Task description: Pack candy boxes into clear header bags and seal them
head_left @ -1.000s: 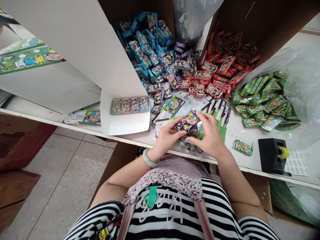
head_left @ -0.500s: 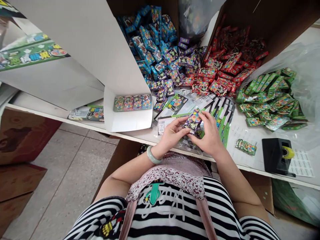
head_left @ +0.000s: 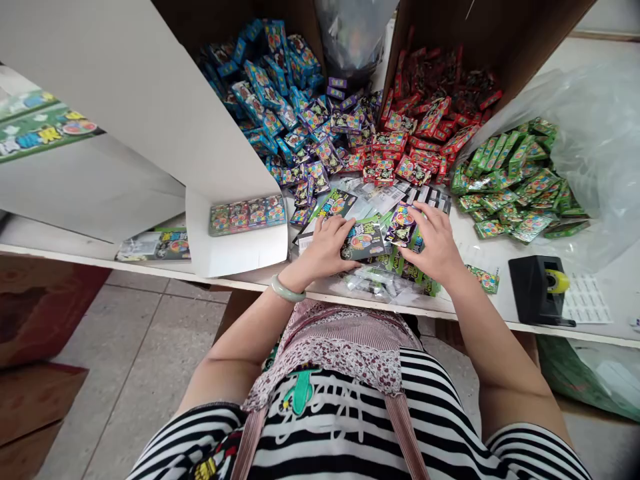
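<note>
My right hand [head_left: 434, 243] grips a small purple printed box [head_left: 401, 225] between thumb and fingers, upright just above the pile of packets. My left hand [head_left: 327, 248] rests on the flat printed bags, its thumb and fingers spread at the left edge of a black-panelled plastic bag [head_left: 364, 241]. More clear bags with green and black printing [head_left: 423, 280] lie under and between both hands. Whether the left fingertips pinch the bag is hard to see.
Blue boxes [head_left: 260, 83], purple boxes [head_left: 327, 157], red boxes [head_left: 417, 143] and green boxes [head_left: 520, 180] lie heaped behind. A row of wrapped boxes [head_left: 247, 215] sits in a white carton [head_left: 235, 257] at left. A black tape dispenser [head_left: 535, 290] stands right, near a green box [head_left: 485, 279].
Both hands were together on the purple box. My left hand has let go and moved left onto the black-panelled bag; my right hand keeps the box and has shifted right.
</note>
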Motion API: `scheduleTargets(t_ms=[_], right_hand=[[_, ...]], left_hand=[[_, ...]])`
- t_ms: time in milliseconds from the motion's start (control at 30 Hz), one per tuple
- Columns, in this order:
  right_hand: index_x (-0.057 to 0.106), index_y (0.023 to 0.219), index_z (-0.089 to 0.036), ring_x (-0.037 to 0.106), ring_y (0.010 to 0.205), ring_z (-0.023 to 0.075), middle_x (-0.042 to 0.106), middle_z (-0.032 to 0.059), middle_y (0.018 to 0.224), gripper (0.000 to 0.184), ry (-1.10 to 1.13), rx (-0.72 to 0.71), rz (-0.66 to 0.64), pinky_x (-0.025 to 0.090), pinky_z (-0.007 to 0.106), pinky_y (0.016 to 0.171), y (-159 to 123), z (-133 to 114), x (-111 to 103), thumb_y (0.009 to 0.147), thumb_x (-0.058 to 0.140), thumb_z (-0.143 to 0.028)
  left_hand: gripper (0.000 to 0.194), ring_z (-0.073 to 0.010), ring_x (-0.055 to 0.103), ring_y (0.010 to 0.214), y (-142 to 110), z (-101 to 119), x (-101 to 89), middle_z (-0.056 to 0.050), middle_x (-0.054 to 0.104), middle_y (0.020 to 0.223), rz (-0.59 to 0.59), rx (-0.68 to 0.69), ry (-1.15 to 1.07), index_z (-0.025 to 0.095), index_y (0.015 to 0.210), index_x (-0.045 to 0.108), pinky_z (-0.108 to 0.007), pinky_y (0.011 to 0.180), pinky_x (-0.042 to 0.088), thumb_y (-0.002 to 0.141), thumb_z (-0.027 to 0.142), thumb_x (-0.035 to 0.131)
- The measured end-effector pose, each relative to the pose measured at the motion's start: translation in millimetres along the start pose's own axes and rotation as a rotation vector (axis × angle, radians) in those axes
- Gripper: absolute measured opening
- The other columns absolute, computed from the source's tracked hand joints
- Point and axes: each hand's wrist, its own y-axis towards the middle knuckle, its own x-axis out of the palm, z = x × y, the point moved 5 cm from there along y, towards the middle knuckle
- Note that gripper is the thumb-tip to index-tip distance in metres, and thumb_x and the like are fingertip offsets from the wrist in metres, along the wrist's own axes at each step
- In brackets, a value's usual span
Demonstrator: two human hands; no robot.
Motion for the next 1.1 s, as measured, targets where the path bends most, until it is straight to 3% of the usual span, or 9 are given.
scheduleTargets(t_ms=[133,267,333,500,633,867,1100], right_hand=[[0.041,0.148,-0.024,0.043,0.135,0.0374,0.047,0.0129,0.148,0.072,0.020,-0.082,-0.066,0.035,0.059,0.115,2,-10,-7,0.080,0.065,-0.027],[0.038,0.150,-0.024,0.043,0.136,0.0396,0.045,0.0141,0.149,0.076,-0.044,-0.039,0.028,0.031,0.062,0.116,3,-14,-31,0.081,0.068,-0.030],[0.037,0.151,-0.024,0.042,0.136,0.0403,0.044,0.0140,0.150,0.076,-0.058,-0.040,0.008,0.031,0.062,0.116,2,-19,-35,0.081,0.067,-0.028],[0.041,0.148,-0.022,0.045,0.134,0.0373,0.047,0.0140,0.149,0.071,-0.026,-0.180,-0.164,0.035,0.059,0.115,-4,-34,-29,0.082,0.065,-0.025],[0.043,0.148,-0.020,0.047,0.132,0.0365,0.049,0.0147,0.149,0.069,-0.005,-0.233,-0.210,0.039,0.058,0.113,-7,-36,-29,0.083,0.065,-0.025],[0.046,0.148,-0.021,0.044,0.140,0.0352,0.048,0.0132,0.153,0.067,0.057,-0.276,-0.419,0.038,0.058,0.116,-9,-35,-34,0.083,0.063,-0.023],[0.045,0.149,-0.017,0.043,0.140,0.0368,0.047,0.0177,0.151,0.068,0.058,-0.273,-0.432,0.037,0.059,0.117,-2,-34,-28,0.085,0.065,-0.027]], left_hand=[[0.104,-0.0405,0.047,0.134,-6,6,-14.5,-0.022,0.051,0.141,0.083,0.123,-0.006,0.015,0.152,0.037,-0.061,0.118,0.029,0.067,0.052,0.085],[0.103,-0.0398,0.048,0.133,-11,10,-19.8,-0.022,0.051,0.141,0.099,0.192,-0.043,0.016,0.153,0.036,-0.056,0.113,0.037,0.070,0.054,0.083],[0.103,-0.0399,0.049,0.133,-12,12,-19.9,-0.022,0.051,0.141,0.114,0.208,-0.053,0.016,0.153,0.036,-0.056,0.113,0.038,0.070,0.055,0.083],[0.103,-0.0405,0.048,0.133,-16,11,-23.4,-0.021,0.050,0.143,0.122,0.155,-0.057,0.018,0.153,0.037,-0.056,0.114,0.037,0.070,0.057,0.082],[0.102,-0.0399,0.050,0.131,-20,16,-26.5,-0.021,0.051,0.142,0.116,0.217,-0.036,0.017,0.154,0.036,-0.055,0.113,0.038,0.071,0.054,0.082],[0.100,-0.0387,0.050,0.131,-23,21,-24.2,-0.021,0.051,0.142,0.091,0.233,-0.034,0.019,0.155,0.033,-0.057,0.112,0.039,0.074,0.051,0.080],[0.101,-0.0378,0.049,0.133,-23,31,-22.7,-0.021,0.049,0.144,0.041,0.292,-0.060,0.018,0.156,0.031,-0.055,0.112,0.041,0.075,0.054,0.079]])
